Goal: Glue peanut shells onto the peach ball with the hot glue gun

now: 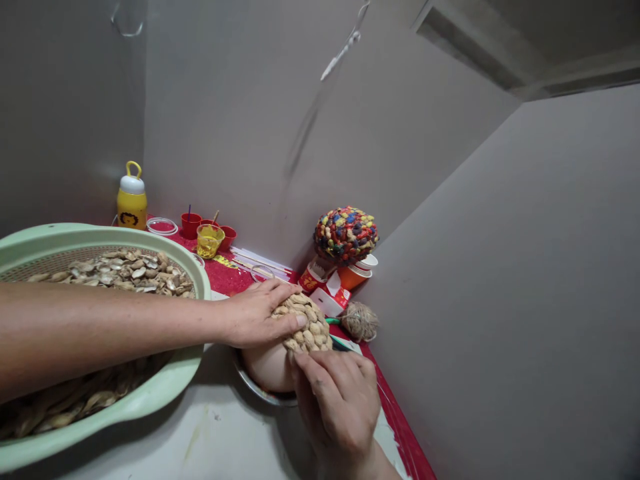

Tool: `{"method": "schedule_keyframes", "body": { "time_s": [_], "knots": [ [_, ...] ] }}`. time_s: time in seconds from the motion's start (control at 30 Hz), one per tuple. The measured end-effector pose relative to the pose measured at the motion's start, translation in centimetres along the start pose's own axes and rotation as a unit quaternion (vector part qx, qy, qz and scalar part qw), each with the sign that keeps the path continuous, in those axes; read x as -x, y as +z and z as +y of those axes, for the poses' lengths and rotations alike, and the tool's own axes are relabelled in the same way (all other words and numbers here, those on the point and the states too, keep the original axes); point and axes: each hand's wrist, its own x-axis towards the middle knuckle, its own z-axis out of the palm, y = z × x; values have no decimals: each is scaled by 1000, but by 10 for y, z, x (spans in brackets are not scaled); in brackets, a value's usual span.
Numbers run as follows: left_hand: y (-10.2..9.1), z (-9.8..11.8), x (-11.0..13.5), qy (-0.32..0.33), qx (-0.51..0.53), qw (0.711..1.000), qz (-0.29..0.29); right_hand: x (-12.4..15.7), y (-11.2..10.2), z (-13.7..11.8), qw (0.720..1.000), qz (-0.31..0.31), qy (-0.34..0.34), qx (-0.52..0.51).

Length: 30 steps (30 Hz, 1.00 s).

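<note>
A pale rounded form (267, 367), partly covered with peanut shells (311, 328), sits in a metal bowl (257, 395). My left hand (260, 313) lies across its top, fingers stretched out and thumb resting on the shells. At the lower edge of the shell layer, my right hand (337, 393) is closed in a pinch. A small pale edge at its fingertips looks like a peanut shell (291, 357), mostly hidden by the fingers. Under my left forearm stands a green basket (203, 267) with many loose peanut shells (135, 270) in it.
Along the back are a yellow bottle (132, 207), red cups (190, 225), a clear cup with yellow paint (209, 241) and white sticks (263, 260). Behind the bowl, a multicoloured shell-covered ball (346, 235) sits by paper cups (353, 275). A twine ball (361, 320) lies near the right wall.
</note>
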Motion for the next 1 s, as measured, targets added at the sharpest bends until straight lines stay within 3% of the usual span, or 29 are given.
{"method": "schedule_keyframes", "body": {
  "time_s": [0.13, 0.27, 0.5, 0.67, 1.0],
  "knots": [
    [-5, -1, 0, -3, 15, 1000, -27, 2, -11, 3, 995, 3, 41, -90],
    [-9, -1, -1, -7, 29, 999, -41, 4, -9, 17, 980, 43, 157, -118],
    [-23, 3, 7, 13, 7, 999, -47, 12, 18, 42, 949, -63, 257, -170],
    [-21, 7, 12, 18, -11, 998, -59, 18, 22, 41, 935, -91, 267, -216],
    [-16, 5, 8, 54, -1, 998, -24, 18, 18, 42, 942, -88, 228, -230]
  ]
}}
